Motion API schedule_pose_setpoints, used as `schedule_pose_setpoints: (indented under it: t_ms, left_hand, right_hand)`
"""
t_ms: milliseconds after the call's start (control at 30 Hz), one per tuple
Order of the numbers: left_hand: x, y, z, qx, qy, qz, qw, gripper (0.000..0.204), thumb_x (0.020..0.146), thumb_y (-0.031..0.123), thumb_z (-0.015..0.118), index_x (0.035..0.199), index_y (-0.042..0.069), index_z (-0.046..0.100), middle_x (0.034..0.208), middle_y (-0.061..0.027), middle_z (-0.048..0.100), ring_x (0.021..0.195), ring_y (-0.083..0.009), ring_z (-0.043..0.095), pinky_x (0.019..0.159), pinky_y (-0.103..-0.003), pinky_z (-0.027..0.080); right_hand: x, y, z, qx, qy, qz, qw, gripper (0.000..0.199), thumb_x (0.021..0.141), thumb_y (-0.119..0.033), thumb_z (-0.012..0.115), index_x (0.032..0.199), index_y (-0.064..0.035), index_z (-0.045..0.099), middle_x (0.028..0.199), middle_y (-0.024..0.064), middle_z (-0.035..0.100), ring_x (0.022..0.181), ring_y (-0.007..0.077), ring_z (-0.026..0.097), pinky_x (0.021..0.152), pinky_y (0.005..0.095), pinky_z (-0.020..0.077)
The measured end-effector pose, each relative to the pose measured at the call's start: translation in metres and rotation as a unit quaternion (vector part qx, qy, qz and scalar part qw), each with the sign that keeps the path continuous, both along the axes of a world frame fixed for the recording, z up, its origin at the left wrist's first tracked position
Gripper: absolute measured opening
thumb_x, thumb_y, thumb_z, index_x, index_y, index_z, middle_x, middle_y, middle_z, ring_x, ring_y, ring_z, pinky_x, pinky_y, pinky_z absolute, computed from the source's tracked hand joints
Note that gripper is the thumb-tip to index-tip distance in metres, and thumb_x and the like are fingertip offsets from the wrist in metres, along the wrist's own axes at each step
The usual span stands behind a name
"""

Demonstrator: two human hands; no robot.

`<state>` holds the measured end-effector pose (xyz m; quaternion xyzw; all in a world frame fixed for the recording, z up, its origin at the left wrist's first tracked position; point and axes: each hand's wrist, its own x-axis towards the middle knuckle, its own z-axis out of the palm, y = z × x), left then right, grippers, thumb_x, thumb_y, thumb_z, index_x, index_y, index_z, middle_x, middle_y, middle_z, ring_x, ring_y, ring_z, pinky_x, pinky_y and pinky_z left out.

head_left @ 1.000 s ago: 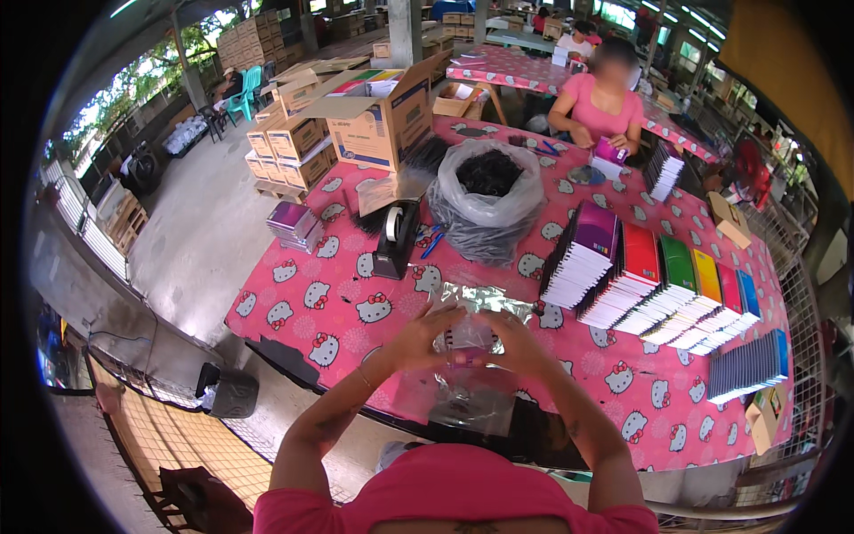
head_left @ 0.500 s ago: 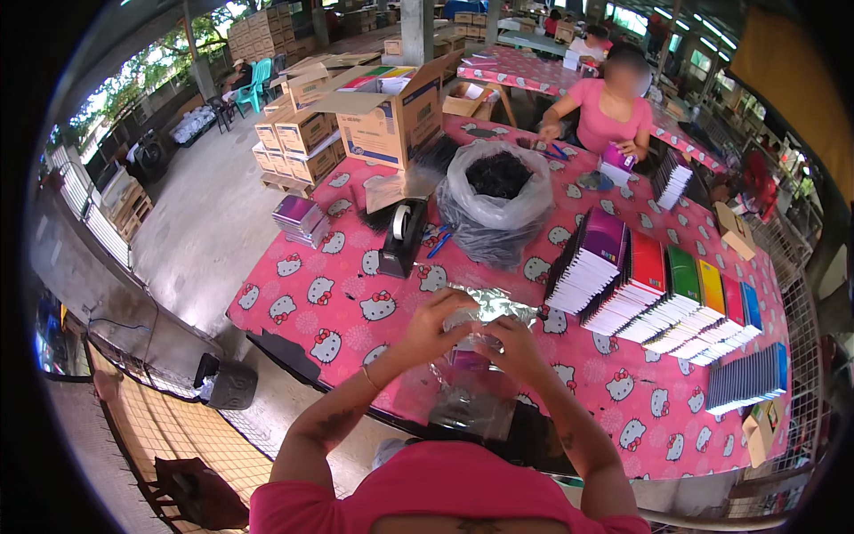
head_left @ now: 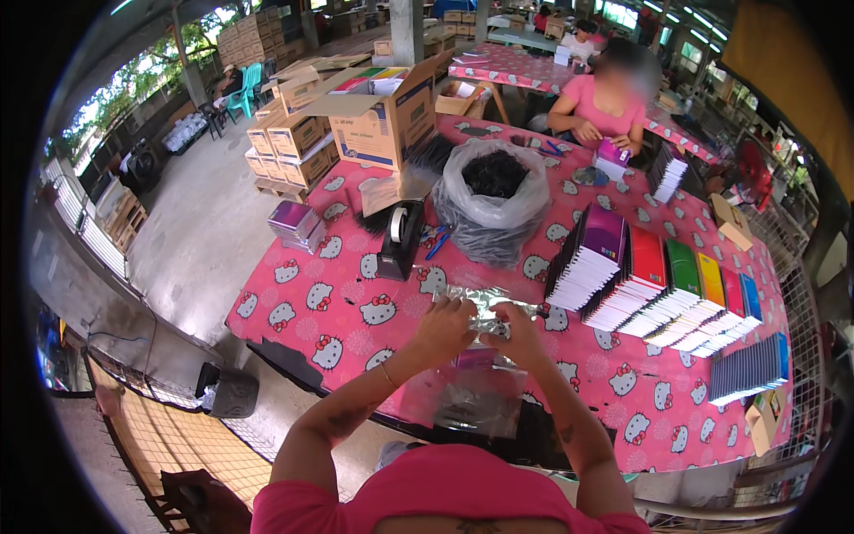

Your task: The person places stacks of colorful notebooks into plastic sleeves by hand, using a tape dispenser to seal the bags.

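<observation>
Both hands work at a shiny clear plastic bag (head_left: 489, 307) near the table's front edge. My left hand (head_left: 447, 331) has its fingers curled over the bag's left side. My right hand (head_left: 516, 335) pinches the plastic on the other side, a short gap away. A purple notebook (head_left: 480, 359) shows partly through the plastic just below my hands; the rest of it is hidden. More clear plastic (head_left: 476, 405) lies flat nearer to me, hanging toward the edge.
Beyond my hands are a black tape dispenser (head_left: 400, 240), blue pens (head_left: 438, 244) and a plastic sack of black spirals (head_left: 495, 200). Spiral notebook stacks (head_left: 649, 294) stand at right, small purple notebooks (head_left: 298, 224) at left. A carton (head_left: 378, 129) and a seated co-worker (head_left: 605, 111) are farther back.
My hands have drawn slightly apart, the left one rolling over the plastic. Across the table, the co-worker's hand has moved from the pens toward the purple notebooks.
</observation>
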<state>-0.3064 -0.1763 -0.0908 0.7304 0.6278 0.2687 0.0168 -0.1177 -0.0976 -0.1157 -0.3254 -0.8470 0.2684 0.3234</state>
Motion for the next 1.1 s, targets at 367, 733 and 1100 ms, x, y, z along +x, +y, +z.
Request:
schedule_pose_setpoints:
  t_ms: [367,733,1100]
  left_hand:
    - [-0.189,0.066,-0.090,0.058,-0.262,0.327,0.906,0.035,0.083,0.023,0.076,0.107,-0.001,0.068,0.084,-0.0132,0.069,0.074,-0.0220,0.066,0.066,-0.036,0.052]
    - [-0.204,0.037,-0.131,-0.022,-0.675,0.235,0.699,0.016,0.084,0.011,0.073,0.094,-0.001,0.070,0.081,-0.0028,0.067,0.073,-0.0138,0.065,0.062,-0.026,0.051]
    - [-0.049,0.067,0.034,-0.159,-0.087,-0.294,0.939,0.022,0.073,0.025,0.075,0.084,0.006,0.074,0.073,-0.0139,0.069,0.071,-0.0317,0.069,0.067,-0.041,0.054]
  right_hand:
    - [-0.011,-0.002,-0.049,-0.235,0.144,-0.035,0.961,0.036,0.081,-0.013,0.076,0.113,-0.0050,0.061,0.105,0.0056,0.064,0.097,0.0167,0.059,0.084,0.0321,0.0503]
    - [-0.014,-0.009,-0.041,-0.244,0.141,-0.042,0.959,0.030,0.084,-0.007,0.073,0.110,-0.0027,0.060,0.100,0.0040,0.057,0.085,0.0113,0.056,0.075,0.0266,0.0503]
    - [-0.011,-0.007,-0.058,-0.280,0.169,-0.070,0.942,0.037,0.081,-0.012,0.075,0.115,-0.0051,0.060,0.108,0.0072,0.062,0.100,0.0183,0.060,0.086,0.0322,0.0493]
